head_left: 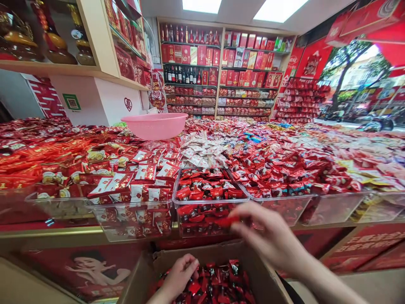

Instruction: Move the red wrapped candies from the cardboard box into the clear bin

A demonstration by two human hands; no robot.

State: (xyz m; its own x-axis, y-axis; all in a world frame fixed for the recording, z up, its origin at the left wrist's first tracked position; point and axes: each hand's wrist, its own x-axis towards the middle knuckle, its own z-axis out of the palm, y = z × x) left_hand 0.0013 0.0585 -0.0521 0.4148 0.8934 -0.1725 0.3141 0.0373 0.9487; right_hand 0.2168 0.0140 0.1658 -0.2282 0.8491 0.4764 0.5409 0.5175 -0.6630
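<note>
My right hand (268, 232) pinches a red wrapped candy (228, 221) between thumb and fingers, blurred by motion, in front of a clear plastic bin (210, 202). Red and black wrapped candies (205, 185) lie inside that bin. Below it an open cardboard box (202, 251) holds a heap of similar red candies (218, 280). Down in the box, at its left part, is my left hand (180, 274) with curled fingers; whatever they close on is hidden.
More clear bins of wrapped sweets (136, 185) flank the middle bin. Behind, a pink plastic basket (155, 126) sits on the sweets. White packets (204, 150) are piled behind the middle bin. Shelves (220, 76) with bottles and red boxes line the back wall.
</note>
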